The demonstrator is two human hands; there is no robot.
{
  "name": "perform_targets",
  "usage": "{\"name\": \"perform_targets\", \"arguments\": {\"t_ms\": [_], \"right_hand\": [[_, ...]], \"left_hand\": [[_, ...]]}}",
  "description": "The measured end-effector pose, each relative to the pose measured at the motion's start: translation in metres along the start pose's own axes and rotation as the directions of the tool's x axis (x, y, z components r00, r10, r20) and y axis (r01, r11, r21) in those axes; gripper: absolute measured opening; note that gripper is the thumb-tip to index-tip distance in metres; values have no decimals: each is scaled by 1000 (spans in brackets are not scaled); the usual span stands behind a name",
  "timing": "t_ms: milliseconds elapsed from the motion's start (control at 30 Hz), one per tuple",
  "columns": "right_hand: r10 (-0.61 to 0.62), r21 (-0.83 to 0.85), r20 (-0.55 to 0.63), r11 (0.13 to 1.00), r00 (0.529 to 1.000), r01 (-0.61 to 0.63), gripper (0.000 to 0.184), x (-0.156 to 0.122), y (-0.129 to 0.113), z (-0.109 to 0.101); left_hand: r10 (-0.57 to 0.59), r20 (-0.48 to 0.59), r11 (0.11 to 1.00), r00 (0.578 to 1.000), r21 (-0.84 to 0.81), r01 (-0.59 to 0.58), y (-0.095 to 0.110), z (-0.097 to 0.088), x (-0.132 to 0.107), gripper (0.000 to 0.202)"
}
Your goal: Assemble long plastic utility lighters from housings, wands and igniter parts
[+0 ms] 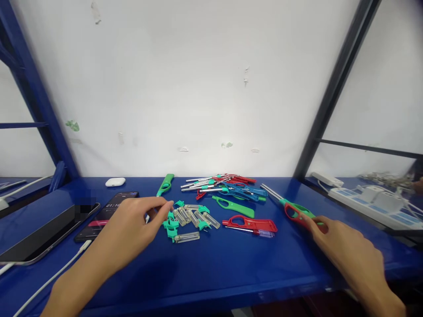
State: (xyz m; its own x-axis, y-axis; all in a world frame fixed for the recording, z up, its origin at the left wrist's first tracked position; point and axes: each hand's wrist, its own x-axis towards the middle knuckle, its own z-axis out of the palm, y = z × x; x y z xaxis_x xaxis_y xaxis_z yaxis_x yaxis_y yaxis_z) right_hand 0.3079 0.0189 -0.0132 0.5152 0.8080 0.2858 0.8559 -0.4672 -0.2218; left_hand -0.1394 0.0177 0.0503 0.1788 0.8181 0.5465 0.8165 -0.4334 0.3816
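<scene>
My right hand (343, 242) grips the handle end of a red utility lighter (292, 212), its metal tube pointing away to the upper left. A green lighter handle (306, 210) lies right against it. My left hand (135, 220) hovers at the left of the pile, thumb and index finger pinched together; what they hold, if anything, is hidden. Behind it lies a green utility lighter (165, 184), partly covered by the fingers. Clear fuel tanks (193, 218) and teal plastic trigger pieces (171, 226) are heaped beside my left fingertips.
Several red and blue lighters (243, 191) are stacked at the back. Nearer lie a green handle shell (236, 207), a red handle shell (254, 223) and a screwdriver (262, 233). Two phones (49, 233) with cables and a white earbud case (115, 182) are left; a power strip (373, 209) is right.
</scene>
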Motion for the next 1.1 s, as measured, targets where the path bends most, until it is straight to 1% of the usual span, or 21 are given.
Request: {"name": "perform_targets", "arguments": {"t_ms": [67,133,200,267,367,433,467,533,567,633,667,733,800,833,900,967,1033,1100], "right_hand": [[-2,-2,-15,1000,1000,2,60,1,4,0],[-17,-9,-47,1000,999,17,54,2,9,0],[-57,-12,-92,998,994,57,49,1,11,1],[-118,7,-149,993,982,120,50,-1,9,3],[-257,105,-231,952,938,286,54,-6,-6,7],[-372,193,-255,885,892,424,52,-9,-22,8],[-430,215,-235,852,872,478,51,-9,-31,8],[-549,237,-161,785,821,572,46,-8,-52,3],[-609,242,-120,748,784,618,43,-5,-63,0],[-723,245,-45,661,689,709,38,4,-88,-7],[-775,247,-5,612,632,752,34,10,-101,-10],[-847,244,67,527,528,814,28,24,-127,-12],[-878,226,128,479,461,848,25,36,-148,-9],[-889,218,158,455,429,863,27,41,-157,-6],[-907,214,202,410,370,887,31,45,-167,3],[-917,212,218,377,333,901,33,45,-169,12],[-923,205,207,365,324,908,34,43,-167,19],[-927,198,186,359,325,912,33,43,-163,23]], "left_hand": [[-19,153,997,988,71,8,-5,-4,0,48],[-40,239,994,970,107,15,-7,-6,-2,46],[-36,278,995,960,101,8,-4,-6,-4,42],[-2,306,998,952,65,-19,3,-5,-8,39],[39,345,998,938,28,-52,16,1,-12,36],[58,375,998,925,6,-65,20,5,-14,34],[70,372,997,926,-11,-71,21,8,-14,33],[90,319,996,944,-55,-76,19,10,-13,28],[95,279,994,956,-81,-75,18,11,-12,26],[58,209,991,976,-129,-31,14,11,-11,25],[16,192,988,981,-151,13,13,11,-10,27],[-90,191,975,977,-182,126,11,9,-10,30],[-168,186,960,968,-193,204,11,7,-9,32],[-175,179,958,968,-195,209,11,6,-9,33],[-137,161,971,978,-173,164,10,3,-9,32],[-63,165,990,984,-111,82,8,1,-9,30],[-2,211,999,977,-38,10,6,1,-9,29],[31,260,999,965,8,-35,5,3,-9,28]]}}
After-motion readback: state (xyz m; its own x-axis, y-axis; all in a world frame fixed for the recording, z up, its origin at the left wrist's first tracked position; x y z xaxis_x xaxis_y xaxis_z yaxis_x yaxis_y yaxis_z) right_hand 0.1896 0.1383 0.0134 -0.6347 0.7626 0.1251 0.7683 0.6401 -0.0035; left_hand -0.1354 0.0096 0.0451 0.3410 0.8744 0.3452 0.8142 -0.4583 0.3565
